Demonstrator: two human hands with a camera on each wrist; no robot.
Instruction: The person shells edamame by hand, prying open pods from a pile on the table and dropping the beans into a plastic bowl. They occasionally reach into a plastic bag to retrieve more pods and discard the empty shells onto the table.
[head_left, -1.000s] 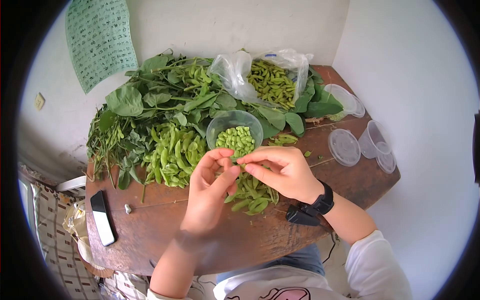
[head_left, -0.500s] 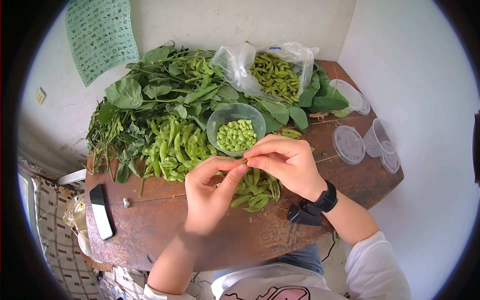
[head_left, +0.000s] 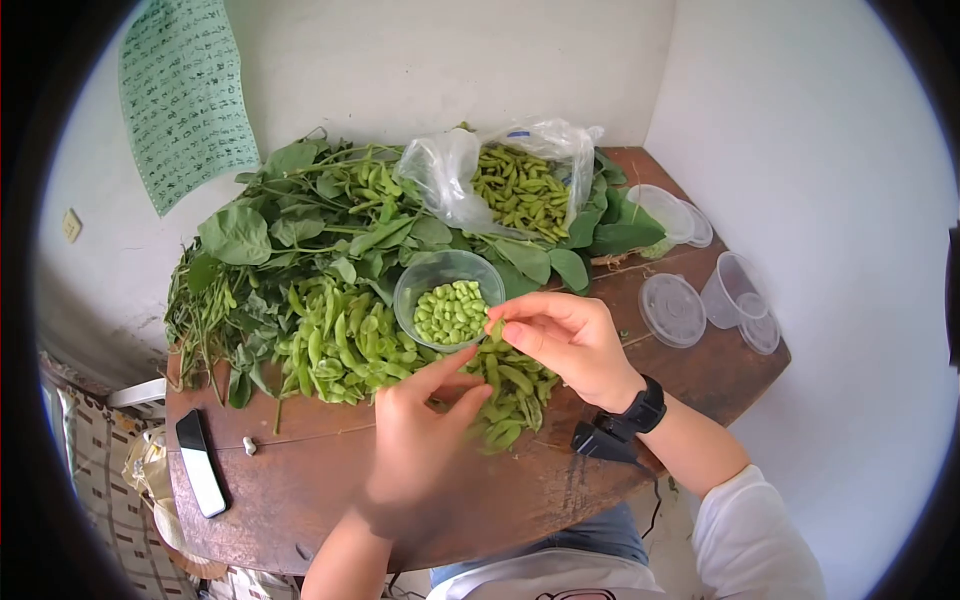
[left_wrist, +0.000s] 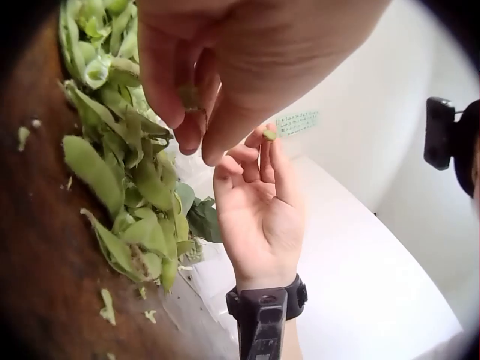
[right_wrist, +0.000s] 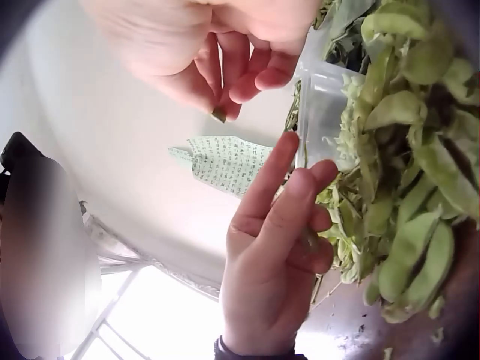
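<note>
My right hand (head_left: 565, 345) pinches a small green soybean pod (head_left: 498, 329) between thumb and forefinger, at the right rim of a clear plastic bowl (head_left: 408, 290). Shelled green beans (head_left: 450, 312) lie inside that bowl. Lower and to the left, my left hand (head_left: 425, 415) has its forefinger and thumb apart. A small greenish piece (left_wrist: 190, 96) shows among its curled fingers in the left wrist view; what it is I cannot tell. Below the bowl, under both hands, lies a pile of pods (head_left: 510, 390), some of them split.
Plump pods (head_left: 335, 340) are heaped left of the bowl. Leafy stalks (head_left: 290, 230) and a plastic bag (head_left: 440, 180) of pods (head_left: 520, 190) lie behind. Clear lids (head_left: 671, 310) and a cup (head_left: 722, 290) stand right, a phone (head_left: 202, 470) left, on the wooden table (head_left: 300, 480).
The hands were together at the fingertips over the pod and are now apart. My right hand keeps the pod near the bowl's rim; my left has drawn back. The head view has shifted slightly.
</note>
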